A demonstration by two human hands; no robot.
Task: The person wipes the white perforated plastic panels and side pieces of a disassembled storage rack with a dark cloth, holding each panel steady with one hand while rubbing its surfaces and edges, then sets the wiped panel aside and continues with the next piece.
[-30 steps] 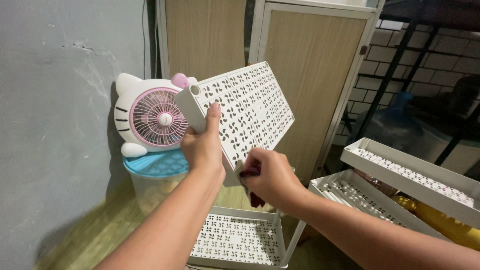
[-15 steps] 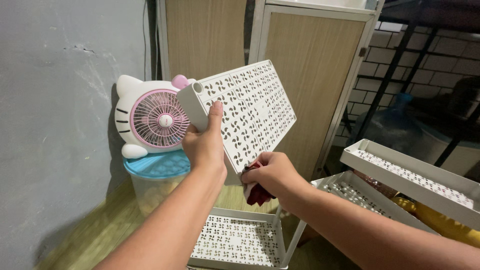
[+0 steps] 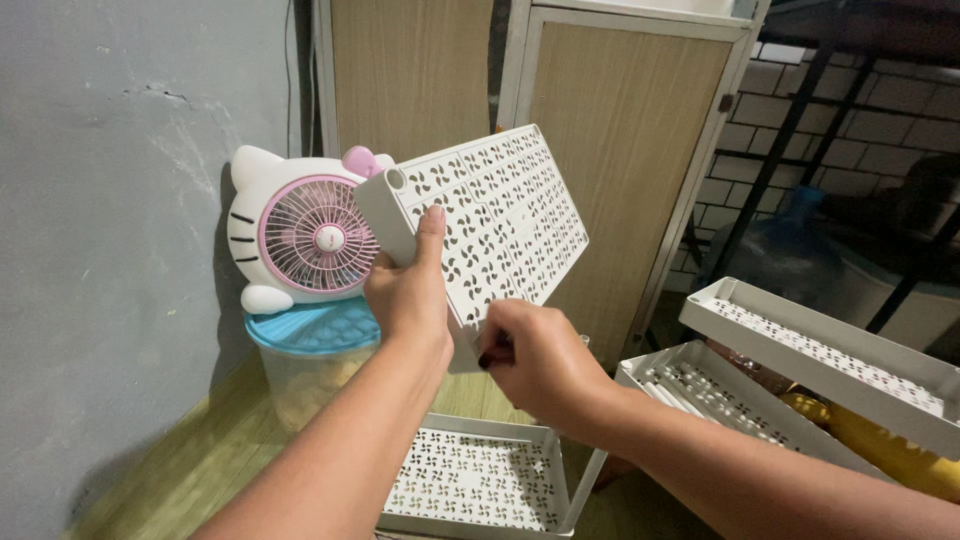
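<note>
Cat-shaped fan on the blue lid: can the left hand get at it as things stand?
Probably not without letting go. The left hand is wrapped around the corner of the perforated white shelf tray, which it holds tilted up right in front of the fan. The gap itself looks short.

At left, a white and pink cat-shaped fan [image 3: 300, 240] sits on a blue-lidded clear container [image 3: 308, 358]. Wooden cabinet doors [image 3: 620, 150] fill the upper middle; white perforated rack shelves [image 3: 800, 350] stand lower right.

tray [image 3: 500, 215]: white, pinwheel cutouts | fan [image 3: 300, 235]: white, pink | lid [image 3: 310, 328]: blue
</note>
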